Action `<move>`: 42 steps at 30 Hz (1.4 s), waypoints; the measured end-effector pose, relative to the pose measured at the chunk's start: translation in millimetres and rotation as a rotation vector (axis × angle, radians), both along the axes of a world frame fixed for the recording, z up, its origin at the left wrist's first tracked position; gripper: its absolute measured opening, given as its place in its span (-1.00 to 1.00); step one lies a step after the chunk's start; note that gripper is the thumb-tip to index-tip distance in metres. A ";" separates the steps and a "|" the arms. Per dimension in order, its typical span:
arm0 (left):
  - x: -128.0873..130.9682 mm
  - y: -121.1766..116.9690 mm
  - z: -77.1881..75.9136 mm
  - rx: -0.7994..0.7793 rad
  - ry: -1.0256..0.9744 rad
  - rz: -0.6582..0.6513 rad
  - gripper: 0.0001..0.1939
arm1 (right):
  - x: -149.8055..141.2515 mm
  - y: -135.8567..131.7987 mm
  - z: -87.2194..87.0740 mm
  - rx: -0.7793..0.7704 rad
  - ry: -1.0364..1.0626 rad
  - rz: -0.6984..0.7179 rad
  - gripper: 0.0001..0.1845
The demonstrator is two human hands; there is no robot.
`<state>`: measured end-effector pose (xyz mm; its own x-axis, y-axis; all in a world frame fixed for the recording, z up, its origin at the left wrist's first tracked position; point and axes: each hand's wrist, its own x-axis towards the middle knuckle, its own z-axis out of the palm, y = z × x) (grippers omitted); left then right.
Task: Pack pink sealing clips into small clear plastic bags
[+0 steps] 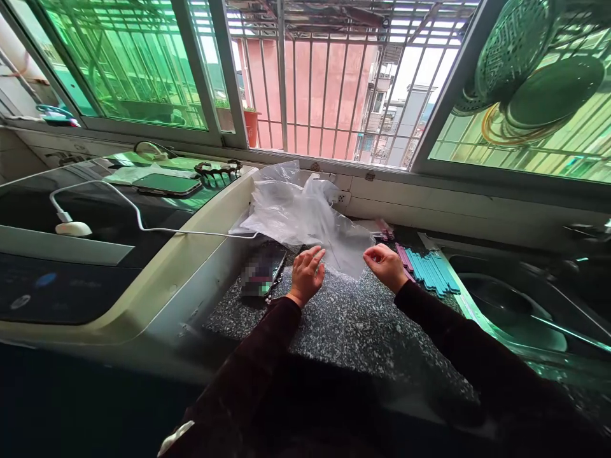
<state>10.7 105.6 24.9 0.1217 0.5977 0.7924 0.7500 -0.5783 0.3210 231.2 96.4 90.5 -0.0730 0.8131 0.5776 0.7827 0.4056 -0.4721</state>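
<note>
A crumpled clear plastic bag (305,210) is spread over the back of the speckled dark countertop (344,324), against the tiled wall. My right hand (386,266) is closed in a pinch at the bag's right edge. Beside the bag's lower left part, my left hand (305,277) has its fingers loosely bent, with thumb and fingers apart and nothing visible in them. To the left of that hand lies a phone (261,273) with a blurred screen. Several teal sticks or slim packets (432,272) lie to the right of my right hand, with pink ones (403,257) alongside.
At left stands a washing machine (157,280), with a tablet or phone (167,184), a brown claw hair clip (217,169) and a white cable (138,213) on top. A sink (506,299) is at right. Behind are a socket (342,198) and a barred window (329,95).
</note>
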 end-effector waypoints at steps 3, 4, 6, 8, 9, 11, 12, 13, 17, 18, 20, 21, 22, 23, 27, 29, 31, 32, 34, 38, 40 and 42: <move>0.4 1.8 8.4 -0.009 -0.018 -0.010 -0.63 | 17.7 -18.7 4.7 0.155 -0.187 -0.013 -0.78; 0.7 2.3 12.6 -0.005 -0.019 -0.015 -0.62 | 22.5 -25.0 6.4 0.217 -0.248 -0.007 -0.78; 2.8 2.8 23.4 0.009 -0.005 -0.058 -0.59 | 30.2 -37.6 10.1 0.336 -0.371 0.015 -0.77; 8.1 2.7 36.1 0.016 0.021 -0.150 -0.54 | 35.5 -50.3 14.1 0.422 -0.489 0.038 -0.77; 12.1 2.6 42.4 0.003 0.040 -0.201 -0.51 | 37.3 -56.4 16.0 0.453 -0.539 0.048 -0.78; 22.5 3.2 53.5 -0.060 0.087 -0.306 -0.43 | 39.9 -68.0 19.3 0.491 -0.607 0.073 -0.80; 28.5 4.2 57.9 -0.103 0.109 -0.355 -0.39 | 41.0 -73.4 20.6 0.503 -0.624 0.090 -0.80; 34.6 5.8 61.2 -0.149 0.128 -0.399 -0.36 | 42.1 -78.3 21.5 0.511 -0.634 0.106 -0.81; 54.5 13.4 65.6 -0.300 0.183 -0.480 -0.39 | 46.8 -95.9 23.1 0.532 -0.703 0.124 -0.82; 57.0 13.9 64.9 -0.315 0.197 -0.483 -0.48 | 47.8 -100.3 23.0 0.542 -0.730 0.114 -0.82; 57.5 10.8 61.7 -0.296 0.226 -0.496 -0.73 | 49.0 -110.1 22.6 0.570 -0.773 0.100 -0.83; 55.7 6.9 59.4 -0.264 0.241 -0.509 -0.84 | 49.1 -115.5 22.1 0.581 -0.786 0.101 -0.84; 52.5 1.6 56.7 -0.219 0.251 -0.522 -0.88 | 48.7 -121.4 21.3 0.589 -0.792 0.107 -0.84; 48.2 -5.0 53.7 -0.170 0.256 -0.531 -0.88 | 48.0 -127.5 20.3 0.589 -0.795 0.118 -0.84; 25.6 -36.9 39.0 -0.054 0.260 -0.513 -0.86 | 41.8 -152.3 11.3 0.534 -0.797 0.180 -0.82; 14.3 -51.6 30.7 -0.056 0.292 -0.486 -0.84 | 37.2 -163.1 3.3 0.497 -0.784 0.219 -0.83; 4.5 -63.2 22.0 -0.073 0.357 -0.465 -0.82 | 31.7 -172.3 -7.0 0.467 -0.758 0.256 -0.84; 0.2 -67.7 17.5 -0.074 0.388 -0.462 -0.82 | 28.5 -176.3 -12.7 0.447 -0.743 0.274 -0.85; -7.2 -74.4 8.8 -0.058 0.443 -0.472 -0.81 | 21.5 -183.5 -24.7 0.380 -0.718 0.310 -0.84; -20.0 -81.2 -5.0 -0.020 0.516 -0.483 -0.80 | 8.2 -193.2 -44.7 0.256 -0.686 0.361 -0.80; -26.5 -83.6 -9.1 -0.024 0.520 -0.474 -0.81 | 5.8 -192.5 -49.0 0.173 -0.625 0.409 -0.78; -33.2 -86.2 -11.6 -0.040 0.513 -0.468 -0.82 | 8.7 -184.9 -48.6 0.066 -0.506 0.436 -0.76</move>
